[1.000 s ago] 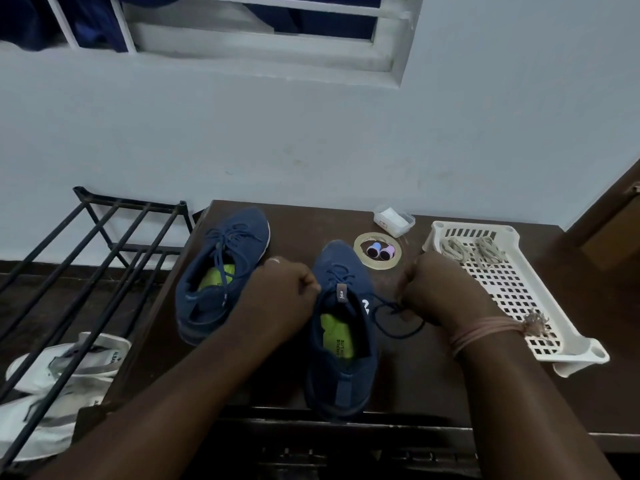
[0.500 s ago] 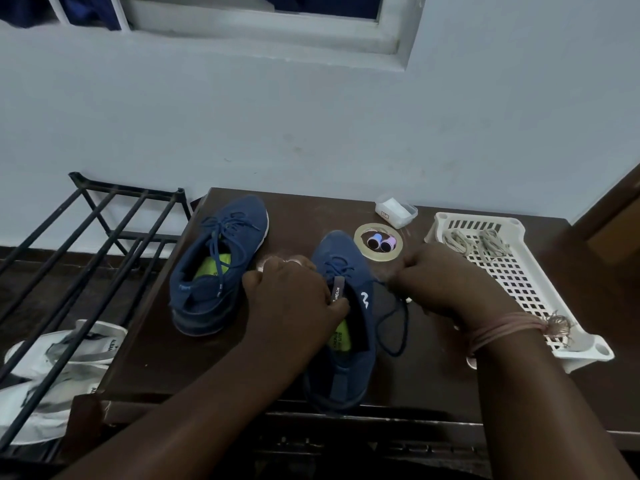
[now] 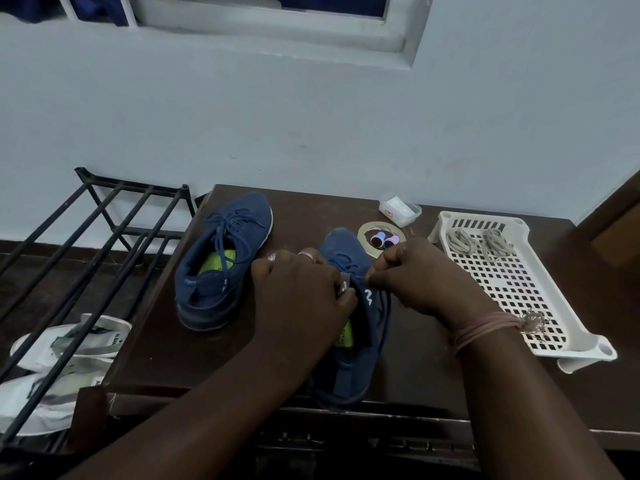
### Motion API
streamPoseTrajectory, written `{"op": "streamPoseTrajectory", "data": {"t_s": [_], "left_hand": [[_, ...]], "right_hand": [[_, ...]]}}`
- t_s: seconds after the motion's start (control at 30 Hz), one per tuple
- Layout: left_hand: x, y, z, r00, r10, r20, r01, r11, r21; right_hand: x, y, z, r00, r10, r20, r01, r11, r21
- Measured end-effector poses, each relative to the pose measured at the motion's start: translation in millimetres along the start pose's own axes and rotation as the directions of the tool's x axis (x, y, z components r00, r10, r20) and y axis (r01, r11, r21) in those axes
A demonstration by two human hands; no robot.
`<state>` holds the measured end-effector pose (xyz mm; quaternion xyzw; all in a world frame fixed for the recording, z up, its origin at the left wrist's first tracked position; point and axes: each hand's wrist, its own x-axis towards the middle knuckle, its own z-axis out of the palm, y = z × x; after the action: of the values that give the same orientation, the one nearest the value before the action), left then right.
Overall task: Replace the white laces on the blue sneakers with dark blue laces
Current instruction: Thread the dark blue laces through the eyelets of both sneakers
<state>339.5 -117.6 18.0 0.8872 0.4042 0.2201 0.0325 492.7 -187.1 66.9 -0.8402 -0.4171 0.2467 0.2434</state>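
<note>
Dark blue lace (image 3: 385, 308) is pinched by the right hand (image 3: 414, 277) for threading, while the left hand (image 3: 299, 292) grips the centre sneaker (image 3: 349, 327) to steady it on the counter (image 3: 415, 358).

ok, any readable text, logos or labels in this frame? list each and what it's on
White zigzag logo mark, no letters: side of the near sneaker.
Dark print on the white shoe's tongue tab: too blurred to read.
Print on the green insole: too small to read.
Label on the small plastic box: unreadable.
</note>
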Motion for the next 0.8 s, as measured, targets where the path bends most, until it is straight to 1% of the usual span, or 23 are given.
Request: {"op": "streamPoseTrajectory", "data": {"t_s": [0.07,0.13,0.27,0.33,0.5,0.53,0.57,0.6,0.63,0.67,0.7,0.73,0.77,0.8], "left_hand": [[-1,0,1,0.999,-0.015,0.042,0.012,0.997,0.073],[1,0,3,0.997,-0.041,0.070,0.033,0.993,0.111],[4,0,5,0.995,-0.078,0.063,0.070,0.991,0.117],[4,-1,6,0.999,-0.038,0.035,0.034,0.995,0.095],[4,-3,5,0.991,0.121,-0.058,-0.114,0.987,0.109],[4,-2,5,0.990,0.128,-0.061,-0.121,0.987,0.101],[4,0,5,0.995,0.091,-0.047,-0.088,0.994,0.065],[5,2,4,1.000,0.000,-0.021,0.000,1.000,-0.023],[7,2,4,0.990,-0.131,0.043,0.137,0.973,-0.185],[10,3,4,0.951,-0.257,0.173,0.306,0.866,-0.396],[13,2,3,0.883,-0.329,0.335,0.469,0.671,-0.574],[16,1,1,0.816,-0.354,0.456,0.577,0.457,-0.677],[18,-1,1,0.762,-0.366,0.535,0.638,0.284,-0.715],[19,-3,2,0.724,-0.361,0.588,0.669,0.156,-0.727]], "right_hand": [[1,0,1,1.000,-0.005,-0.014,0.005,1.000,0.009],[1,1,2,1.000,-0.009,-0.010,0.009,1.000,0.011],[-1,0,3,0.999,-0.029,0.017,0.030,0.999,-0.045],[-2,-1,3,0.999,-0.040,0.011,0.041,0.999,-0.032],[0,-3,6,0.999,-0.040,0.001,0.039,0.997,-0.060],[0,-3,7,0.999,-0.041,-0.001,0.040,0.997,-0.065],[0,-3,7,0.999,-0.039,-0.004,0.039,0.997,-0.066],[0,-3,7,0.999,-0.035,-0.006,0.035,0.997,-0.066],[-1,-3,6,0.999,-0.031,-0.008,0.030,0.997,-0.066],[0,-2,6,1.000,-0.027,-0.013,0.026,0.997,-0.068],[0,-2,7,0.999,-0.029,-0.018,0.028,0.997,-0.069],[1,-2,8,0.999,-0.030,-0.023,0.029,0.997,-0.073],[1,-2,10,0.999,-0.035,-0.025,0.033,0.997,-0.076],[1,-3,12,0.999,-0.047,-0.026,0.044,0.996,-0.082]]}}
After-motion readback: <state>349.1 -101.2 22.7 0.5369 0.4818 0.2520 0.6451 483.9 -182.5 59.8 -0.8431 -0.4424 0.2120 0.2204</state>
